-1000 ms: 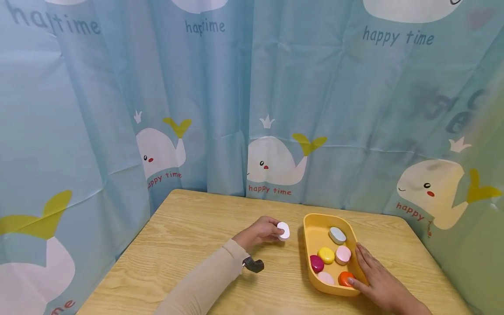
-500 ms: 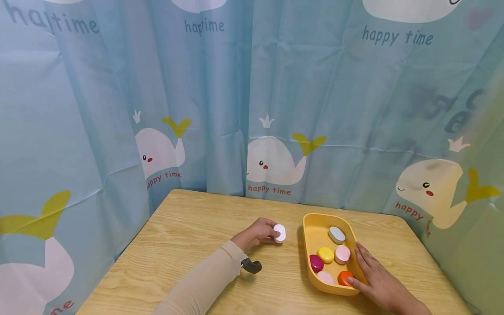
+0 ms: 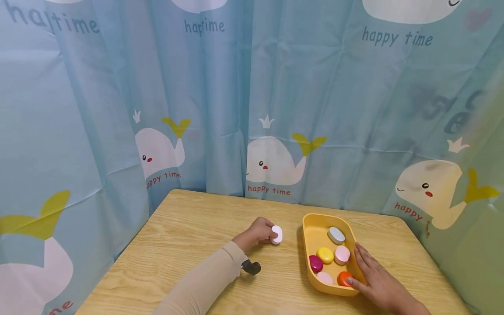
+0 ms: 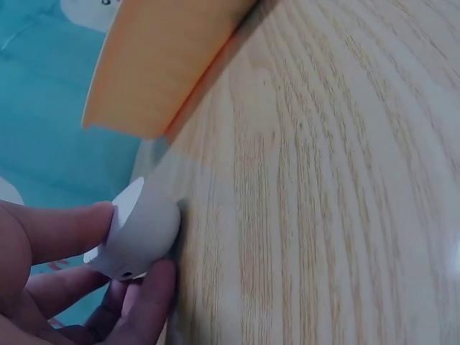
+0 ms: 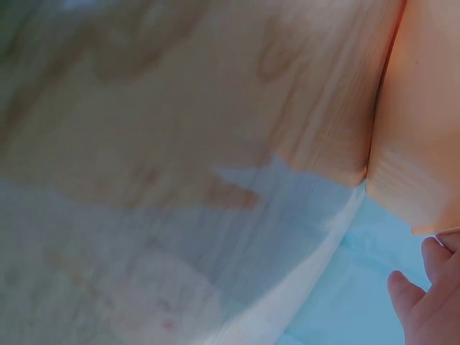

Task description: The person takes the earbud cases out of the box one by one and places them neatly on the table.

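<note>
My left hand [image 3: 260, 231] pinches a thick white oval block [image 3: 277, 235] between thumb and fingers, left of the yellow tray [image 3: 306, 238]. In the left wrist view, the white block [image 4: 147, 230] is held low at the tabletop, with a small dark hole in its side. My right hand [image 3: 379, 280] lies along the tray's right side with its fingers straight, its thumb over the rim by an orange rounded piece [image 3: 344, 278]. At the right wrist view's corner, part of the right hand [image 5: 435, 302] shows beside the tray wall.
Inside the tray lie a pale grey oval piece [image 3: 336, 235], a yellow one [image 3: 325, 255], a dark magenta one [image 3: 316, 264] and two pink ones. The wooden table [image 3: 189, 232] meets a blue whale-print curtain [image 3: 220, 109] behind.
My left hand has drawn a little leftward, away from the tray, still pinching the white block. The right hand stays at the tray's side.
</note>
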The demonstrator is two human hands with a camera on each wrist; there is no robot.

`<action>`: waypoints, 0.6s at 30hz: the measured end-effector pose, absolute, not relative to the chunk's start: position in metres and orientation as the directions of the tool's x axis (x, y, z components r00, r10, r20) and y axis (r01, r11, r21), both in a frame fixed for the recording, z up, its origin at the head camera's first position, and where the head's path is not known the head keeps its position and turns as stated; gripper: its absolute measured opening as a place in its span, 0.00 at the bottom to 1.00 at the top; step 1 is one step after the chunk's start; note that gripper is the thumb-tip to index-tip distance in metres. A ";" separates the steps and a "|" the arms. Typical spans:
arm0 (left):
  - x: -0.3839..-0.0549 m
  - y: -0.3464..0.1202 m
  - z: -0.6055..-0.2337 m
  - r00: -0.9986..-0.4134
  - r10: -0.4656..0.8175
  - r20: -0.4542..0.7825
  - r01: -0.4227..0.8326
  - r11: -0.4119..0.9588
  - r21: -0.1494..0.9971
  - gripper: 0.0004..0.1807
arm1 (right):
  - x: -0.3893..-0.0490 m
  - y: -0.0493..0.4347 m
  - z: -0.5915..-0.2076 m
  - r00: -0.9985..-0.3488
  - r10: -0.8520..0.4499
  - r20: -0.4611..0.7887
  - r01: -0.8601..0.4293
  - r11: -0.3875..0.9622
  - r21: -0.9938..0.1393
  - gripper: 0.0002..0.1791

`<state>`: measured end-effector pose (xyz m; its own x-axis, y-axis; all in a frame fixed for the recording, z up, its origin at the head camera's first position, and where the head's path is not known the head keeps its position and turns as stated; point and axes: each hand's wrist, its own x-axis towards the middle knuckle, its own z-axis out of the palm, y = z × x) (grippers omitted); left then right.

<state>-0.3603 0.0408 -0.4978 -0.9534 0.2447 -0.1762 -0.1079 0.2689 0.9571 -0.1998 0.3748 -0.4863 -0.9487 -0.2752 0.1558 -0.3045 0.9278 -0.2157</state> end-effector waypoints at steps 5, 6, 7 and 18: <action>-0.361 0.041 -0.498 -0.960 0.218 -0.176 -0.106 0.299 0.948 0.12 | -0.200 0.374 -0.485 -0.958 -0.256 0.125 -0.280 0.929 -0.242 0.48; -0.361 0.041 -0.498 -0.960 0.216 -0.179 -0.108 0.305 0.946 0.12 | -0.200 0.374 -0.485 -0.959 -0.255 0.121 -0.278 0.928 -0.246 0.48; -0.362 0.041 -0.498 -0.959 0.213 -0.185 -0.113 0.310 0.944 0.12 | -0.201 0.374 -0.485 -0.960 -0.255 0.119 -0.277 0.929 -0.247 0.48; -0.362 0.041 -0.500 -0.966 0.203 -0.160 -0.072 0.385 0.920 0.12 | -0.201 0.375 -0.487 -0.941 -0.287 0.177 -0.320 0.925 -0.203 0.46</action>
<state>-0.3615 0.0413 -0.4998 -0.9659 0.2034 -0.1605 -0.0717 0.3853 0.9200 -0.2007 0.3749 -0.4872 -0.9415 -0.2868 0.1771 -0.3201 0.9253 -0.2031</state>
